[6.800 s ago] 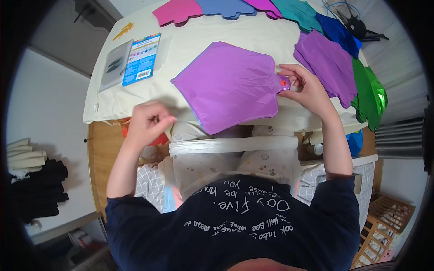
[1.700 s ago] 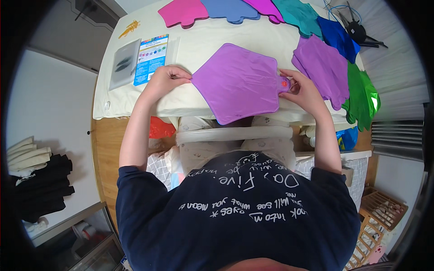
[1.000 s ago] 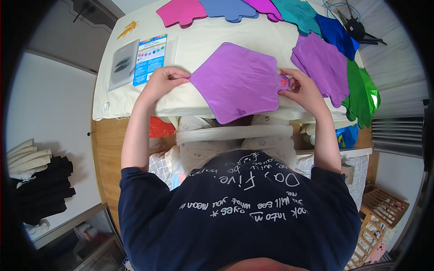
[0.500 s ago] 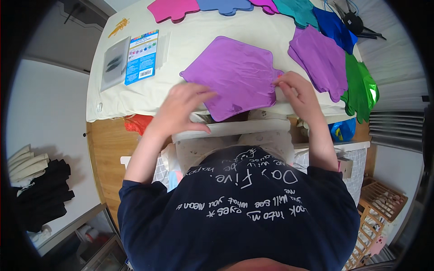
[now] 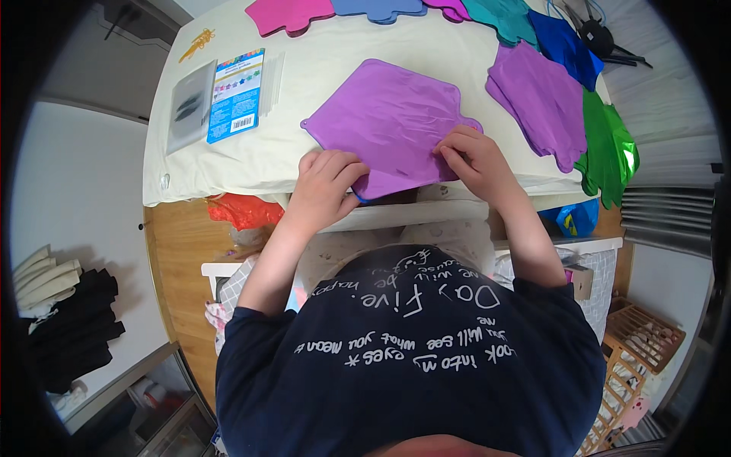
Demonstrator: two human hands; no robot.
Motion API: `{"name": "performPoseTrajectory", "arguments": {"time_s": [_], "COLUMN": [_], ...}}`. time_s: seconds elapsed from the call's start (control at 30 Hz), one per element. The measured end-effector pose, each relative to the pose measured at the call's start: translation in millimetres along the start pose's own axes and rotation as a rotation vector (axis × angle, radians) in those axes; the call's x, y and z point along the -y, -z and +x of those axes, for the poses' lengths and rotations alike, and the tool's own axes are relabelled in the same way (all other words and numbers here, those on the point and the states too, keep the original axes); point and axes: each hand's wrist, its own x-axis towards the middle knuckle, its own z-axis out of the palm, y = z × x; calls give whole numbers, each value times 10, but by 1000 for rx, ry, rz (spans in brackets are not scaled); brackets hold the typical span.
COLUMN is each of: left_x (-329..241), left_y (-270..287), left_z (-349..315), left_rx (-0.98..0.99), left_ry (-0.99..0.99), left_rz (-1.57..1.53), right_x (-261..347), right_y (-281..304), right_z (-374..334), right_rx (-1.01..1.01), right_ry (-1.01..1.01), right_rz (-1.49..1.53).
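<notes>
A flat, wrinkled purple sheet point(image 5: 396, 114) with rounded corners and small tabs, much like a deflated foil balloon, lies at the table's near edge. Its lower edge hangs slightly over. My left hand point(image 5: 329, 186) is closed on the near left edge, fingers on top and thumb below. On the right part of the sheet, my right hand point(image 5: 470, 158) pinches the material between thumb and fingers. The fingertips of both hands are partly hidden. To the right lies a stack of similar purple sheets point(image 5: 537, 103).
Along the table's point(image 5: 251, 164) far and right sides lie pink point(image 5: 289, 14), blue point(image 5: 567, 49), teal point(image 5: 499, 19) and green sheets point(image 5: 601, 148). A blue card package point(image 5: 236, 95) and clear sleeve point(image 5: 190, 99) sit left, near yellow cord point(image 5: 199, 44). A black device point(image 5: 594, 36) stands far right.
My left hand has come down and right onto the sheet's near left edge and closed. My right hand has slid left and slightly nearer from the right tab, still pinching.
</notes>
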Motion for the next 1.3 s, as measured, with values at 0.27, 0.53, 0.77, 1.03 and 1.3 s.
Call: {"name": "performPoseTrajectory", "arguments": {"time_s": [0.27,0.53,0.77,1.03,1.3], "left_x": [-42,-32,-65,-69,-126], "left_y": [-86,-108,-91,-94,-80], "left_z": [134,222,275,316,394], "left_rx": [-177,-156,-162,-212,-172], "left_ry": [204,346,457,429,533], "left_rz": [-147,-196,-264,-270,-219], "right_x": [-31,-14,-20,-13,30], "right_y": [92,98,40,40,44], "right_z": [18,68,130,166,209], "right_rx": [156,106,18,27,53], "right_ry": [-210,-198,-261,-322,-378], "right_rz": [246,199,117,109,71]}}
